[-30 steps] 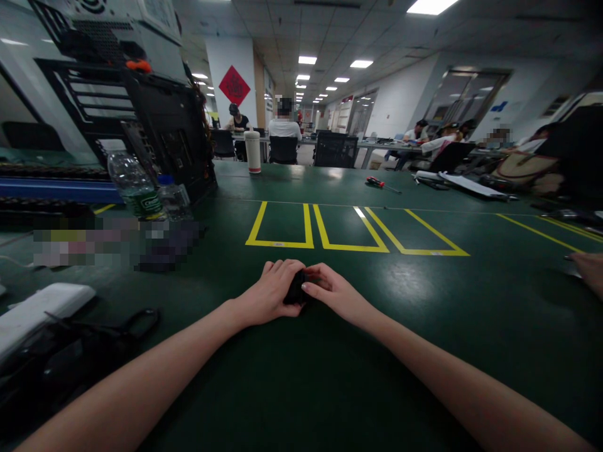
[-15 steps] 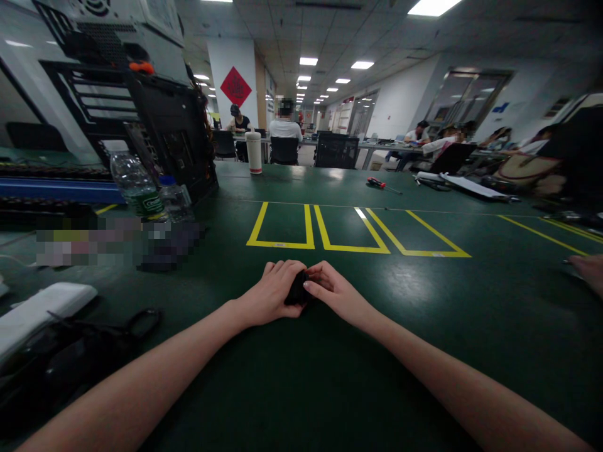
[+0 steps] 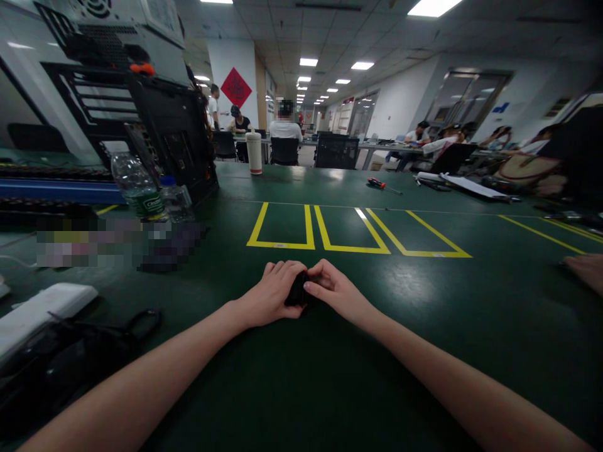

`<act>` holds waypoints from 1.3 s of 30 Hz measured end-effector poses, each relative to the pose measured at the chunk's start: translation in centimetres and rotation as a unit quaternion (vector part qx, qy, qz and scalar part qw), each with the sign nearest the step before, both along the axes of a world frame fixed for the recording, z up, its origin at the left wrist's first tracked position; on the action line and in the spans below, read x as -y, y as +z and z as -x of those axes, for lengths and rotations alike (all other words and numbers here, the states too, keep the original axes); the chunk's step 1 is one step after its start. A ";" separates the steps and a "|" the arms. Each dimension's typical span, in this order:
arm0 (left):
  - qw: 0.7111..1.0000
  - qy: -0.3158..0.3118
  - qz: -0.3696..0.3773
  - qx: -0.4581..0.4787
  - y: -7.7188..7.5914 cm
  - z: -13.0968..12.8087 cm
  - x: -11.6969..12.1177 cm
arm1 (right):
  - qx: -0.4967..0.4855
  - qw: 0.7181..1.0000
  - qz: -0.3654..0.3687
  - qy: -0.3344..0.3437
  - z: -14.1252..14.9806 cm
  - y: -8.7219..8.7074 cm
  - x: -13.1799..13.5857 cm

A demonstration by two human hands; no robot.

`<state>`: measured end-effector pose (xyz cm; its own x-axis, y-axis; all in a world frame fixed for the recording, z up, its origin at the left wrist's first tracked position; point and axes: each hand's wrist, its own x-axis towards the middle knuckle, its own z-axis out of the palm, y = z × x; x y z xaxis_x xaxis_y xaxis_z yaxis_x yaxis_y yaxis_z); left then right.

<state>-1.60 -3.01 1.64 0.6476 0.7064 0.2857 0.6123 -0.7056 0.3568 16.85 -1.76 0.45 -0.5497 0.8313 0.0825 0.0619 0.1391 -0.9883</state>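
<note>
A small black boxy object (image 3: 296, 290) is between my hands, low over the green tabletop (image 3: 301, 376); its exact kind is not clear. My left hand (image 3: 272, 293) wraps it from the left, fingers over the top and thumb along the near side. From the right, my right hand (image 3: 332, 285) pinches at its right edge with thumb and fingertips. Most of the object is hidden by the fingers. Just beyond the hands, yellow tape outlines (image 3: 281, 245) mark the table.
A red-handled screwdriver (image 3: 377, 182) and a white cup (image 3: 254, 154) lie farther back. To the left are plastic bottles (image 3: 134, 182), a black computer case (image 3: 172, 135), a white power strip (image 3: 51, 301) and black cables (image 3: 80, 358). Another person's hand (image 3: 586, 269) is at the right edge.
My hands hold nearly the same pose around the black object. The other person's hand at the right has shifted slightly, and a standing person has appeared in the background at left.
</note>
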 end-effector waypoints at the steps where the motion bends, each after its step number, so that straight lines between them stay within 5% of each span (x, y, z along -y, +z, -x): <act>1: 1.000 0.002 -0.004 0.001 -0.2 0.0 -0.1 | 0.007 1.000 0.003 -0.011 0.0 0.0 0.0; 11: 1.000 0.008 -0.012 0.009 -1.0 -0.1 -0.4 | -0.014 0.999 0.017 0.043 -0.4 0.1 0.0; 21: 1.000 0.018 -0.020 0.010 -1.2 -0.2 -0.5 | 0.012 0.999 0.026 -0.015 -0.1 0.1 -0.1; 29: 1.000 0.014 -0.014 0.007 -1.0 -0.1 -0.4 | -0.008 0.999 0.028 0.039 -0.4 0.4 0.2; 39: 1.000 0.009 -0.014 0.010 -0.9 0.0 -0.4 | 0.024 0.999 0.028 -0.024 -0.1 0.0 0.1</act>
<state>-1.57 -2.66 0.74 0.6291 0.7092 0.3182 0.6181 -0.7046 0.3486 16.95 -1.85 0.48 -0.5110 0.8595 0.0090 0.1155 0.0790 -0.9902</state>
